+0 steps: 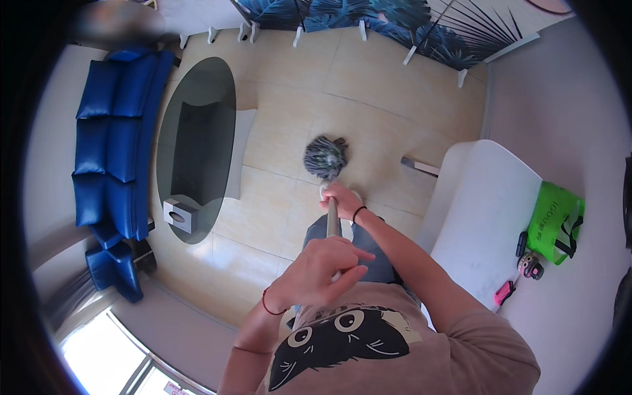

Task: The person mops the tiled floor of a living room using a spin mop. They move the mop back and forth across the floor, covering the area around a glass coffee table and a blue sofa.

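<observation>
A string mop with a grey yarn head rests on the beige tiled floor in front of my feet. Its pale handle rises toward my body. Near the top end, my left hand is wrapped around the handle, its index finger and thumb partly extended. Lower down the same handle, my right hand grips it just above the mop head in the picture. A red string bracelet circles the left wrist, and a black band the right one. My shoes are partly hidden behind the right hand.
At left, an oval glass coffee table bears a tissue box, beside a blue sofa. To the right stands a white table with a green bag. Folding screens with white feet line the far side.
</observation>
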Motion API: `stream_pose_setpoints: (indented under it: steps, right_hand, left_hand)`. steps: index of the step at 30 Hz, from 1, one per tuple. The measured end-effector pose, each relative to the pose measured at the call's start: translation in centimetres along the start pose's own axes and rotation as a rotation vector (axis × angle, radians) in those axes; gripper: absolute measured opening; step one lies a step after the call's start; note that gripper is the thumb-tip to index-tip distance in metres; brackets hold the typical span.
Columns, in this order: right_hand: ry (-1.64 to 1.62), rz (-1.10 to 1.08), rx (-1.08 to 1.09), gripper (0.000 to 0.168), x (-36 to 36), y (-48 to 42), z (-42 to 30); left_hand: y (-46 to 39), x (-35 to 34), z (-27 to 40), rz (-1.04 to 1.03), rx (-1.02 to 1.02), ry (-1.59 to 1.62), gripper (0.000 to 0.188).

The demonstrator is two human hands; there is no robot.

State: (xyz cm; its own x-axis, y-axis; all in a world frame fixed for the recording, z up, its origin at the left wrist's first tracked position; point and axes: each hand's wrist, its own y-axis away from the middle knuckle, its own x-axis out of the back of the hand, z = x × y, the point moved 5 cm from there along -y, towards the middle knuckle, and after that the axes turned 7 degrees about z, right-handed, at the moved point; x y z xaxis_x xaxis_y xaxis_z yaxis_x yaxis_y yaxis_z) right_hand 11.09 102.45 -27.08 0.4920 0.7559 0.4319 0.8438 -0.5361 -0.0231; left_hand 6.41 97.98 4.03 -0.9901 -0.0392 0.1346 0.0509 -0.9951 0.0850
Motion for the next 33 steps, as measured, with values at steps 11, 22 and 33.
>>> stream_pose_setpoints:
  steps: [11,22,33]
  right_hand:
    - [0.245,0.025,-0.291,0.013,8.3,9.5,7.5]
    - [0.313,0.146,-0.252,0.012,14.9,4.9,-10.8]
    - [0.408,0.103,-0.315,0.012,15.6,5.2,-3.3]
  left_hand:
    - [-2.0,-2.6,-6.5,-0.038,0.273,0.174,0.015]
    - [-0.2,3.8,8.5,-0.092,-0.222,0.427,0.025]
    - [-2.0,3.0,1.3,0.125,-0.114,0.532,0.021]
